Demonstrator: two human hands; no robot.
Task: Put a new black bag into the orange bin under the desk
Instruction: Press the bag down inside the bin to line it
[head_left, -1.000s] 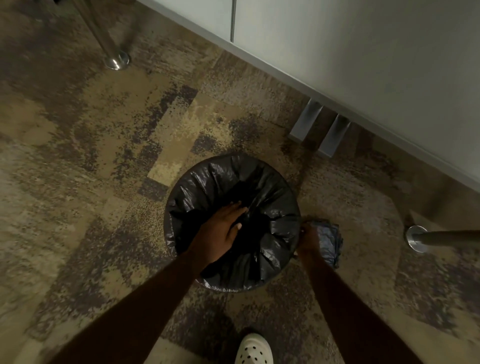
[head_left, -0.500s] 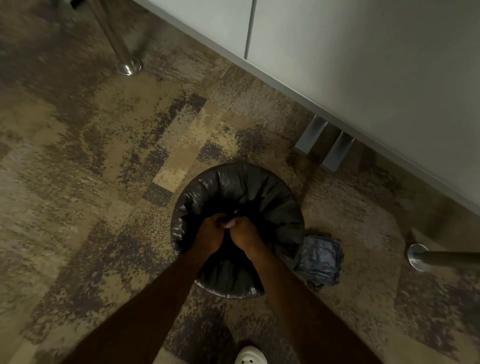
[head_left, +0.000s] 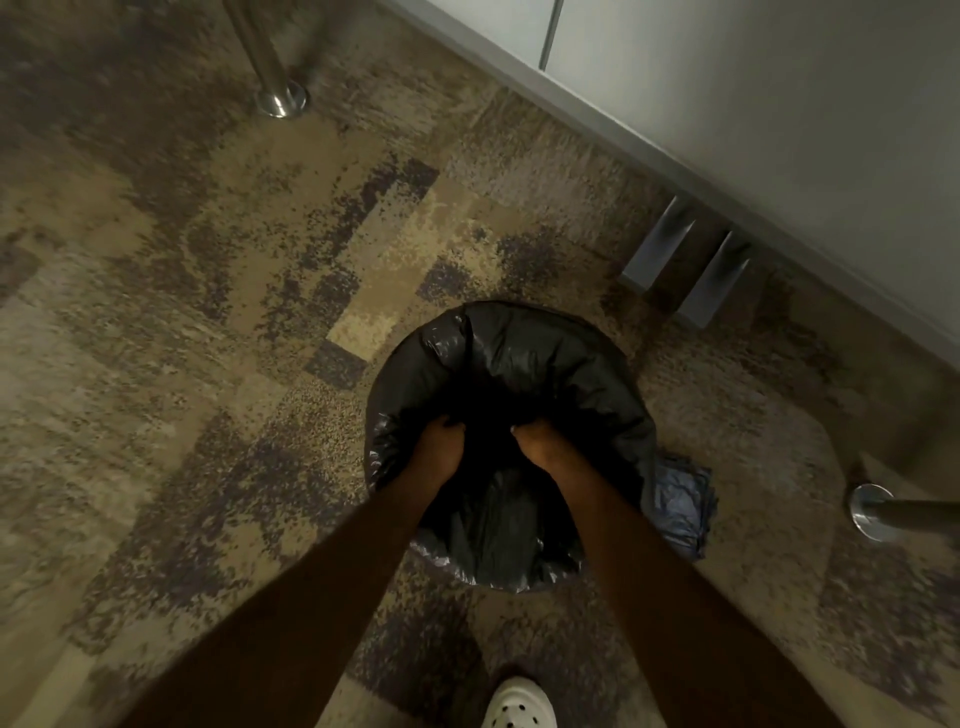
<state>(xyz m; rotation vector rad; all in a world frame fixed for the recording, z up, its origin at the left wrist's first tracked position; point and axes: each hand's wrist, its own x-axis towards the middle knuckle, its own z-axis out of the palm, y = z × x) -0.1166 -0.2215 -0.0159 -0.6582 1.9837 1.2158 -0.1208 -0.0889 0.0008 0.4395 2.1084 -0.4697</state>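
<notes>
A black bag (head_left: 545, 364) covers the round bin on the carpet, its plastic folded over the whole rim, so none of the orange bin shows. Both my hands reach down into the bag's mouth. My left hand (head_left: 439, 447) grips the plastic at the left of the opening. My right hand (head_left: 540, 447) grips it at the right, a hand's width away. Their fingertips are hidden in the dark fold.
A folded stack of dark bags (head_left: 680, 506) lies on the carpet right of the bin. Grey panel wall (head_left: 753, 93) with two metal feet (head_left: 685, 260) runs behind. Chrome desk legs stand at far left (head_left: 278, 98) and right (head_left: 872, 512). My white shoe (head_left: 519, 704) is below.
My right hand left the folded bags and came into the bin beside the left. The two hands met at the centre, then drew apart, spreading the plastic.
</notes>
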